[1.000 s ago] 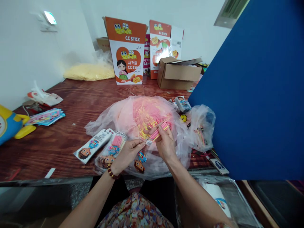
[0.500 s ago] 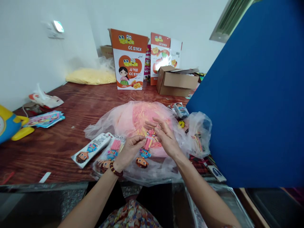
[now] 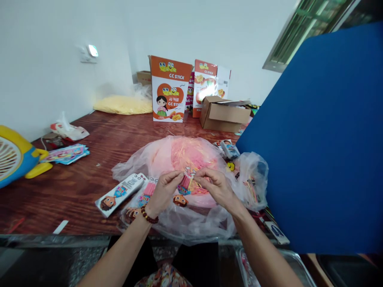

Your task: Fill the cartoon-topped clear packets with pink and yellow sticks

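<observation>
Over the plastic bag, my left hand [image 3: 167, 187] pinches the left edge of a small clear packet [image 3: 186, 183]. The packet shows pink sticks, blue lettering and a cartoon face at its lower end. My right hand [image 3: 216, 184] is closed, thumb and fingertips together at the packet's upper right edge. Below both hands lies the big clear bag [image 3: 140, 159], full of thin pink and yellow sticks [image 3: 197, 151]. More filled packets [image 3: 146, 196] lie partly behind my left wrist. Left of them rests a stack of flat printed packets [image 3: 119, 195].
A small clear bag of dark and coloured sticks [image 3: 253, 187] stands right, beside a blue panel [image 3: 311, 151]. Printed cartons [image 3: 169, 89] and an open brown box [image 3: 229, 116] stand at the back. A yellow-blue fan [image 3: 18, 159] and tissue pack [image 3: 70, 130] are left.
My right hand's spread fingers have closed into a pinch at the packet's upper edge. My left hand still holds the packet. The camera view has tilted up a little.
</observation>
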Action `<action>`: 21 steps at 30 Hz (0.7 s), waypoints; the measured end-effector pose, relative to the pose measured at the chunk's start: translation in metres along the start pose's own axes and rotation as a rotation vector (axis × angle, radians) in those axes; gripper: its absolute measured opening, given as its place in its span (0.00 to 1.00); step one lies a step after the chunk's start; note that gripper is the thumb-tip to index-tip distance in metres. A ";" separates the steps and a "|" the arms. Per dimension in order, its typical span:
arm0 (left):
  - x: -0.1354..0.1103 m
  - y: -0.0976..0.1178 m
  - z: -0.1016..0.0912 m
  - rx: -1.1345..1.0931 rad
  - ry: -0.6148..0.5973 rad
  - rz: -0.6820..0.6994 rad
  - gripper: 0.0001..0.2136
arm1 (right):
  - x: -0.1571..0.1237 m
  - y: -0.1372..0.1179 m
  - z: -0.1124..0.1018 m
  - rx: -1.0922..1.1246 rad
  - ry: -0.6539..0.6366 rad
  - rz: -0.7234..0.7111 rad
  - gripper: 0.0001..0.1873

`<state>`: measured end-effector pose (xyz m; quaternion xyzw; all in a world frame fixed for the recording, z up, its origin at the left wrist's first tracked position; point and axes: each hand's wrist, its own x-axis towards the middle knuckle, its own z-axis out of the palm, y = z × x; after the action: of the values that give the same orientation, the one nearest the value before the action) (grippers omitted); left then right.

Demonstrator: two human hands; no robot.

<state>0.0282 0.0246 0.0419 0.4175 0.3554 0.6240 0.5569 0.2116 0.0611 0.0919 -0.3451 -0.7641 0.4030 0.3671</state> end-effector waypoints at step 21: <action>-0.020 0.003 -0.030 0.178 0.068 -0.111 0.14 | 0.022 0.031 0.071 0.438 0.009 0.220 0.15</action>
<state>-0.0001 0.0051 0.0298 0.4235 0.4505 0.5718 0.5392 0.1483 0.0673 0.0424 -0.3402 -0.6148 0.5948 0.3904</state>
